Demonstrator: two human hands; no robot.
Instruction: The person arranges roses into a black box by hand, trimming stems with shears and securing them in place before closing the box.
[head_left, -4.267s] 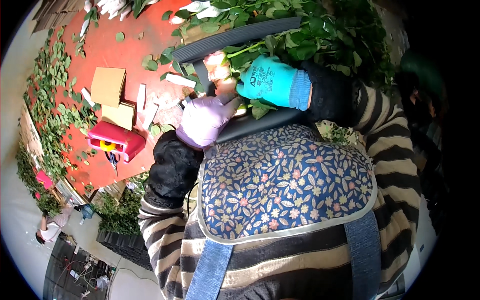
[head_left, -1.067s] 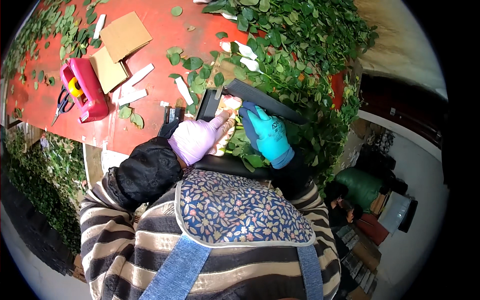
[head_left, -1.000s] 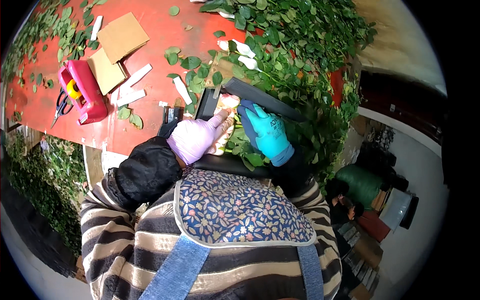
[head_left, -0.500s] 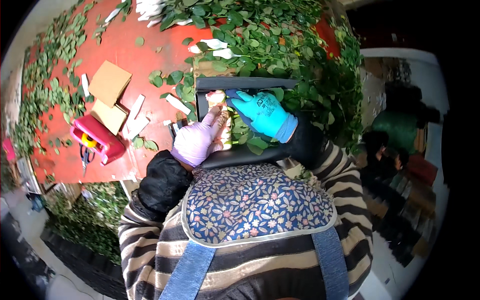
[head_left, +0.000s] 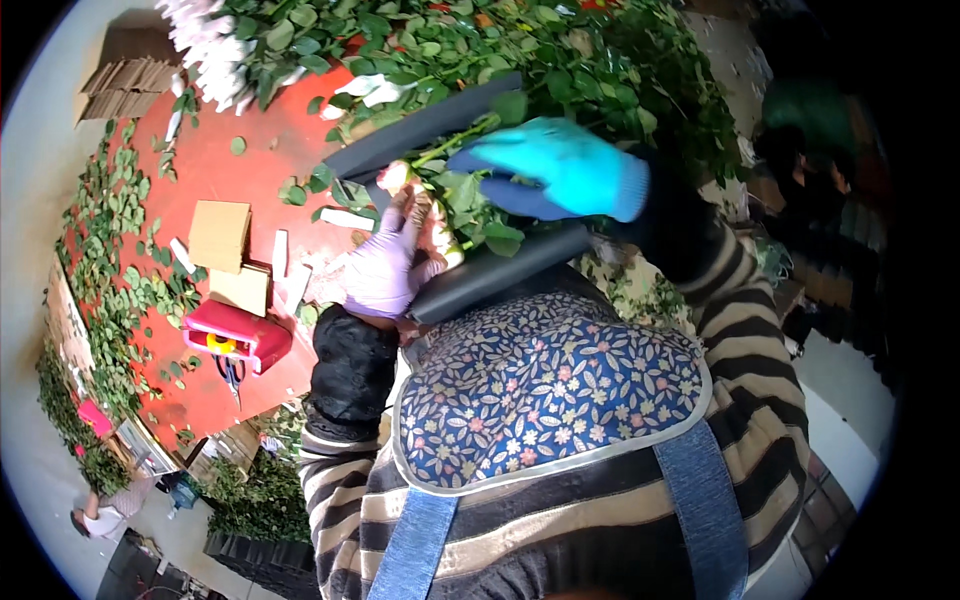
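My left hand (head_left: pixel 385 268), in a thin lilac glove, lies on a row of pale pink roses (head_left: pixel 437 238) with its fingers spread over the blooms. The roses sit in a black holder (head_left: pixel 500 272) with raised, padded-looking sides, directly in front of my apron. My right hand (head_left: pixel 560 168), in a light blue and navy work glove, is above the leafy rose stems (head_left: pixel 470 195) just right of the blooms. Its fingers point left, apart from the thumb, and are somewhat smeared by motion. I see nothing gripped in it.
Cut greenery (head_left: pixel 600 60) heaps over the far side of the red table (head_left: pixel 290 130). Cardboard pieces (head_left: pixel 220 235) and a pink container (head_left: pixel 265 343) with scissors (head_left: pixel 230 372) lie at left. White-wrapped bundles (head_left: pixel 205 50) stand far left; loose leaves (head_left: pixel 110 210) line the table edge.
My right hand has lifted off the roses and moved right, its fingers parting. My left hand stays on the blooms. The whole view has turned, so the holder now appears tilted.
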